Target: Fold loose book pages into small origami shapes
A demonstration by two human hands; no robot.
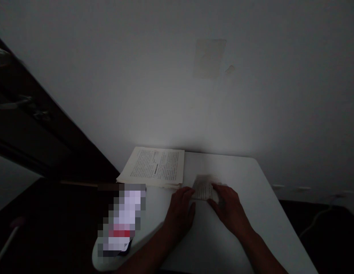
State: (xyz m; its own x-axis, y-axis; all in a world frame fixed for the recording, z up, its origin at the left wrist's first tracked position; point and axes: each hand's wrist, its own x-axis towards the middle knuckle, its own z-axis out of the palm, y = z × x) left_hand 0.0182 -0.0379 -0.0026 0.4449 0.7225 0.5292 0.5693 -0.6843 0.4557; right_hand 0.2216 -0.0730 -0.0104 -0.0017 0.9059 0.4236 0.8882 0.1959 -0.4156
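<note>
A small folded sheet of printed paper (204,189) lies on the white table between my two hands, its far edge blurred. My left hand (181,209) is at its left side, fingers bent and fingertips on the edge, thumb lower down. On the other side, my right hand (230,207) grips the paper's right part, with the thumb at the near edge and the index finger on top. To the left, a stack of printed pages (156,165) lies at the back of the table.
A phone with a blurred-out bright screen (124,220) is at the left edge of the white table (222,251). Behind the table rises a pale wall (136,76) with a faint rectangular patch. A dark door (28,114) stands at the left. The room is dim.
</note>
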